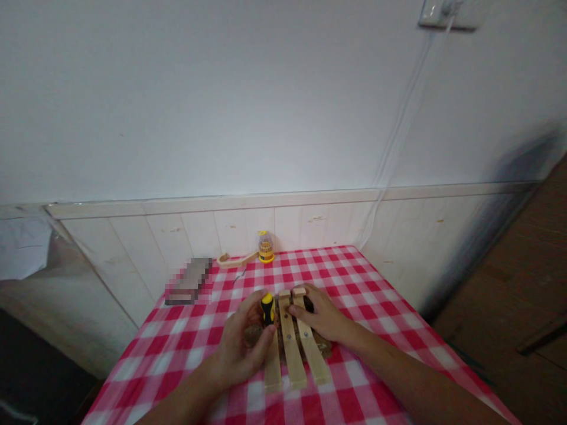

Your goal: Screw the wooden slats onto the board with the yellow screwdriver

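My left hand (241,348) is closed round a yellow and black screwdriver (267,308), held upright beside a small wooden slat frame (290,348). The frame has three pale slats and lies on the red and white checked tablecloth (376,307). My right hand (321,316) rests on the frame's right side, fingers laid over the far end of the right slat. Screw heads show on the slats.
At the table's far edge stand a yellow bit holder (266,247), a wooden piece (234,260) and a pixelated flat box (189,281). A white panelled wall is behind. A white cable (398,136) hangs from a wall socket. Dark floor lies to the right.
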Demonstrator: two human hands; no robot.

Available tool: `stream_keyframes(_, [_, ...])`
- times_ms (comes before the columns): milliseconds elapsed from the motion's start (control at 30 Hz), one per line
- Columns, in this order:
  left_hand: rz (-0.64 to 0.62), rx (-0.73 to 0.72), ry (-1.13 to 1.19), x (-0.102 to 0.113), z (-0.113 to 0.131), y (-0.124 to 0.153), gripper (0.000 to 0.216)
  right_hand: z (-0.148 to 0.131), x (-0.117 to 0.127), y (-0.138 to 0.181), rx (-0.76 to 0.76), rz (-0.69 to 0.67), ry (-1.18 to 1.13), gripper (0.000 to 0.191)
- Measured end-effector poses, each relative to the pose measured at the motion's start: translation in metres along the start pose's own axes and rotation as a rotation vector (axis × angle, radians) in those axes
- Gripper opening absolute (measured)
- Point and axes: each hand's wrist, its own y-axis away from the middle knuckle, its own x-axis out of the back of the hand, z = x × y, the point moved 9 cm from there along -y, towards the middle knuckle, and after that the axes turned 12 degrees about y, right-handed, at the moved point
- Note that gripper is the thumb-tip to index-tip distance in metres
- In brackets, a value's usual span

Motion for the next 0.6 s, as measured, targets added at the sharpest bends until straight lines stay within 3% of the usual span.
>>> stream_keyframes(467, [0.023,0.013,0.032,0.002,-0.001,0.001,0.053,0.001,-0.001,0.000,0.028,0.010,-0.008,0.024])
stream_keyframes(600, [0.091,0.067,0.002,0.007,-0.011,0.006,0.053,0.001,-0.002,0.000,0.034,0.009,0.003,0.026])
